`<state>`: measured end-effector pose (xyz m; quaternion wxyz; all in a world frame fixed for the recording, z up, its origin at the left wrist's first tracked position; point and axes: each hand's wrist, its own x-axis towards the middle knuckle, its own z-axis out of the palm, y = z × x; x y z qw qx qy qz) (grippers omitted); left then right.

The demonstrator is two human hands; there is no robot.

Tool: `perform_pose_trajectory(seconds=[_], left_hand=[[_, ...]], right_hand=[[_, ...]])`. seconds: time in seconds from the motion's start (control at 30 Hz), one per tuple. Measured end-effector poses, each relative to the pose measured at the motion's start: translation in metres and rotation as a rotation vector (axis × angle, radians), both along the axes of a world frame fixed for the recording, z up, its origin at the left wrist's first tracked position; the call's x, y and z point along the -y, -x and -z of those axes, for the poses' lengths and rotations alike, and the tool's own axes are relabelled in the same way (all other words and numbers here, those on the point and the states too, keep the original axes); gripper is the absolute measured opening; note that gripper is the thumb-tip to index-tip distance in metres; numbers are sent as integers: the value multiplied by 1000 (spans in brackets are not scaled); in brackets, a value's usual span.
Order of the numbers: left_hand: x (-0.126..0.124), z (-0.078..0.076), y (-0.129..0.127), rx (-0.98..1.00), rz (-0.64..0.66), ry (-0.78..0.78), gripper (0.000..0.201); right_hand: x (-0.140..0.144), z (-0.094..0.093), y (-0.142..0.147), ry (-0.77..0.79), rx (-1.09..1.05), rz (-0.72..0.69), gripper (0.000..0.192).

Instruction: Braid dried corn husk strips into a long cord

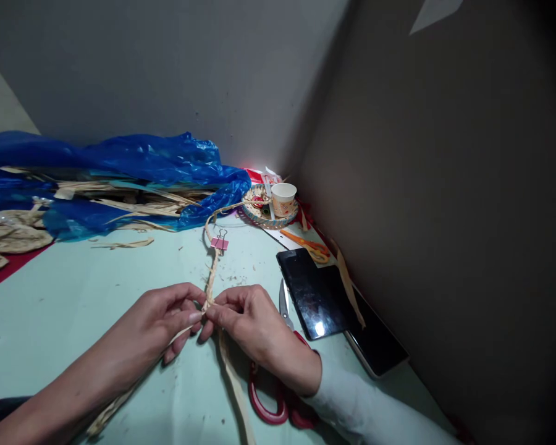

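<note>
A pale braid of dried plant fibre runs up the table to a pink binder clip, which is clamped on it. At the braid's lower end my left hand pinches a strand that trails back beneath my forearm. My right hand is closed on the same spot from the other side, thumb and fingers pressed together. A loose fibre strip hangs down from between the hands toward the near edge. Red-handled scissors lie partly under my right wrist, blades pointing away.
Blue plastic with dried strips spreads along the back left. A woven basket and a paper cup stand at the back. Orange scissors, a black tablet and another dark device lie along the right wall.
</note>
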<state>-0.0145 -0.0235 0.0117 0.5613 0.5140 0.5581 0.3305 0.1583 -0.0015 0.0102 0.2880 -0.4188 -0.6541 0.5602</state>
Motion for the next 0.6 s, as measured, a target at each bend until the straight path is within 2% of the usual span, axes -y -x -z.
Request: perform_pose_trajectory(seconds=[0.13, 0.3, 0.6], left_hand=[[-1, 0, 3, 49, -12, 64, 30], [-2, 9, 6, 91, -17, 103, 31], [3, 9, -5, 11, -97, 46, 37]], right_hand=[[3, -1, 1, -60, 61, 19, 31], [4, -5, 1, -157, 187, 6, 31], [6, -3, -5, -277, 254, -29, 30]])
